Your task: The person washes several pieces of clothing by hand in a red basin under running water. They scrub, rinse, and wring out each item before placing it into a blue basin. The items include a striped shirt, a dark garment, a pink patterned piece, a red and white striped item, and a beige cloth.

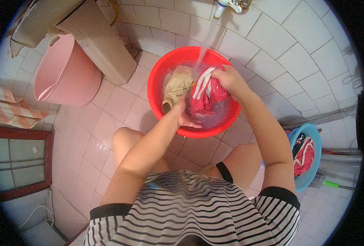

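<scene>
Before me on the tiled floor stands a red plastic basin holding water. My right hand grips a wet red garment with white stripes by its upper edge, lifted partly out of the water. My left hand is low inside the basin near the front rim, its fingers spread and nothing seen in them. To its upper left a beige garment lies bunched in the water. From the tap on the wall a stream of water runs down between the two garments.
A pink tub with handles stands at the left, beside a pedestal. At my right is a light blue basin with red and dark clothes. A striped towel hangs far left. The tiled wall rises behind the red basin.
</scene>
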`<action>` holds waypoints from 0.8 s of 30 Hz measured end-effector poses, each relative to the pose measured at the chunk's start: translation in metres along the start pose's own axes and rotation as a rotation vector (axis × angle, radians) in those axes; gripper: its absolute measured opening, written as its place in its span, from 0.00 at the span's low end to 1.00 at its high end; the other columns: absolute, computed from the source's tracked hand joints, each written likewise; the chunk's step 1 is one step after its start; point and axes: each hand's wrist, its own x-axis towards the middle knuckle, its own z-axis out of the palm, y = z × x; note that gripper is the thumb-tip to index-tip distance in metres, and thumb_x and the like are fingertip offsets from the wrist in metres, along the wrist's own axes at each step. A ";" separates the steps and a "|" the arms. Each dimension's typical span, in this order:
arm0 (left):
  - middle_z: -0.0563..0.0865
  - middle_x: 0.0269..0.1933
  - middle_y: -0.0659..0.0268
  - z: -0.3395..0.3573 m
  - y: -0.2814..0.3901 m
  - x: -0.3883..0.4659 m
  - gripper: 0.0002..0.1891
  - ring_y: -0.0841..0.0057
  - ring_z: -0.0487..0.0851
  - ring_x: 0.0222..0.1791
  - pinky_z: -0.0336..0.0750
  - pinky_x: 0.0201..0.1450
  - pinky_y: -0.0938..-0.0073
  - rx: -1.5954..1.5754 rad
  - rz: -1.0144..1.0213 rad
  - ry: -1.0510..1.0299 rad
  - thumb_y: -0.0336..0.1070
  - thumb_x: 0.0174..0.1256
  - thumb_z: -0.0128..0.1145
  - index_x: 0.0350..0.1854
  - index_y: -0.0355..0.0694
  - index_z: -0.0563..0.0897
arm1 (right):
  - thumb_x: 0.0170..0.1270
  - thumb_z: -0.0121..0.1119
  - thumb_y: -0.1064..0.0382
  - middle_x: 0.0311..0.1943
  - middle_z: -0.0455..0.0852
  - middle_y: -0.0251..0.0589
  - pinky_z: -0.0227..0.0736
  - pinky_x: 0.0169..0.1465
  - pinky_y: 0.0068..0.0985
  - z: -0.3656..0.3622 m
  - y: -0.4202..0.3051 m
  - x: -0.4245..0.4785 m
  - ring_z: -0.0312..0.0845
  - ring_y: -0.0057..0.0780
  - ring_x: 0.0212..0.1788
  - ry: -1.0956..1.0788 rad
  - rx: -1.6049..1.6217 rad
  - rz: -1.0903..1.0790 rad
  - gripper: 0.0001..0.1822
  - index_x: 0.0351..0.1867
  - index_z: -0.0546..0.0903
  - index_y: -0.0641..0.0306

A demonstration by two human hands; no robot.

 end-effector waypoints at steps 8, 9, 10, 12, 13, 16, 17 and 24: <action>0.80 0.42 0.66 0.010 0.014 0.044 0.12 0.74 0.81 0.45 0.79 0.47 0.67 0.278 1.096 -0.165 0.44 0.69 0.44 0.46 0.45 0.75 | 0.49 0.68 0.55 0.42 0.80 0.39 0.73 0.43 0.34 0.092 0.008 -0.057 0.79 0.35 0.40 0.078 -0.253 -0.565 0.26 0.51 0.76 0.58; 0.81 0.43 0.65 0.008 0.011 0.044 0.12 0.73 0.81 0.45 0.79 0.47 0.66 0.142 0.996 -0.109 0.44 0.69 0.44 0.47 0.45 0.75 | 0.46 0.69 0.50 0.42 0.79 0.41 0.73 0.43 0.37 0.096 0.011 -0.056 0.79 0.41 0.42 0.186 -0.562 -0.503 0.25 0.47 0.78 0.56; 0.81 0.44 0.64 0.009 0.005 0.046 0.12 0.73 0.81 0.45 0.78 0.47 0.66 0.013 0.880 -0.067 0.44 0.70 0.44 0.47 0.45 0.75 | 0.46 0.69 0.47 0.40 0.79 0.42 0.73 0.42 0.38 0.094 0.023 -0.045 0.78 0.43 0.41 0.297 -0.559 -0.460 0.25 0.44 0.79 0.54; 0.82 0.45 0.62 0.010 0.001 0.049 0.13 0.72 0.81 0.46 0.78 0.48 0.64 -0.235 0.651 0.027 0.43 0.70 0.43 0.48 0.45 0.76 | 0.47 0.66 0.44 0.36 0.81 0.45 0.74 0.42 0.39 0.085 0.055 -0.010 0.78 0.46 0.39 0.511 -0.517 -0.386 0.21 0.37 0.79 0.54; 0.81 0.49 0.60 0.000 0.001 0.051 0.15 0.68 0.82 0.46 0.79 0.48 0.59 -0.195 0.590 0.026 0.44 0.70 0.45 0.51 0.43 0.75 | 0.50 0.64 0.43 0.32 0.82 0.47 0.74 0.41 0.40 0.077 0.056 -0.004 0.79 0.47 0.37 0.476 -0.436 -0.288 0.21 0.37 0.79 0.56; 0.82 0.48 0.56 -0.030 0.015 0.048 0.20 0.64 0.83 0.44 0.78 0.51 0.56 -0.181 0.567 0.041 0.46 0.62 0.57 0.52 0.40 0.75 | 0.55 0.56 0.40 0.29 0.83 0.52 0.73 0.42 0.44 0.031 0.107 0.029 0.80 0.51 0.37 0.510 -0.664 -0.134 0.24 0.38 0.79 0.60; 0.82 0.47 0.54 -0.014 0.015 0.030 0.24 0.63 0.82 0.46 0.76 0.52 0.54 -0.059 0.706 0.208 0.47 0.59 0.61 0.54 0.41 0.74 | 0.53 0.60 0.42 0.37 0.82 0.55 0.72 0.45 0.44 0.012 0.129 0.030 0.79 0.51 0.42 0.444 -0.640 -0.052 0.25 0.44 0.78 0.59; 0.61 0.65 0.56 -0.001 0.018 -0.001 0.36 0.46 0.64 0.61 0.64 0.60 0.50 1.876 0.669 0.965 0.51 0.51 0.65 0.63 0.50 0.68 | 0.49 0.66 0.48 0.55 0.70 0.59 0.66 0.57 0.45 0.047 0.105 0.022 0.67 0.62 0.56 0.105 -0.827 0.020 0.35 0.61 0.70 0.48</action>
